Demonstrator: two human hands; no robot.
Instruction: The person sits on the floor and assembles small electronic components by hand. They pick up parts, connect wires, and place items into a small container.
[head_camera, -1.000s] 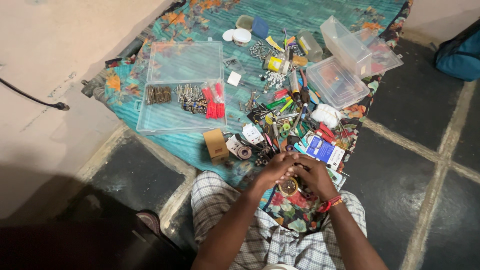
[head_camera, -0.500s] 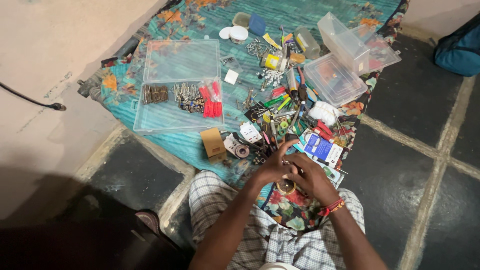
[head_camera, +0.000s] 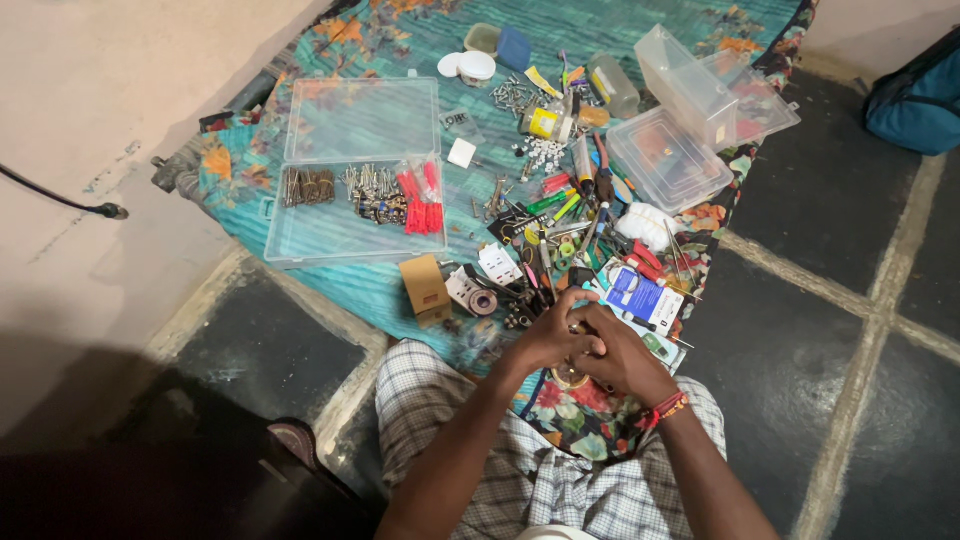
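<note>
Round brass-coloured ring part (head_camera: 571, 376) sits low in the person's lap, at 6 o'clock of the pile of hardware, mostly covered by both hands; only a curved gold edge shows beneath them. Left hand (head_camera: 549, 340) is curled closed, fingers bent inward over a small item that cannot be made out. Right hand (head_camera: 620, 358) is likewise curled, its fingers interlocked against the left; what it pinches cannot be told. A red thread band (head_camera: 664, 407) circles the right wrist. Both forearms rest over checked grey-white shorts (head_camera: 440, 400) and a floral cloth (head_camera: 585, 420).

At 12 o'clock of the hands, touching range: blue-and-white printed card packet (head_camera: 640, 295). At 10 o'clock: small brown cardboard box (head_camera: 425, 285), beside it a white plastic plug block (head_camera: 500, 265). Further, 12 o'clock: mixed heap of screwdrivers and green and red small parts (head_camera: 575, 225) on the teal patterned mat (head_camera: 380, 290).

At 10 o'clock, farther: open clear plastic organiser case (head_camera: 350, 235) holding screws and red wall plugs (head_camera: 421, 200). At 1 o'clock: two clear plastic lidded boxes (head_camera: 670, 160). Farthest, 12 o'clock: white round tub (head_camera: 477, 67) next to a blue square lid (head_camera: 515, 48).

At 2 o'clock, far edge: teal bag (head_camera: 915, 95) on dark stone tile floor (head_camera: 800, 370).
</note>
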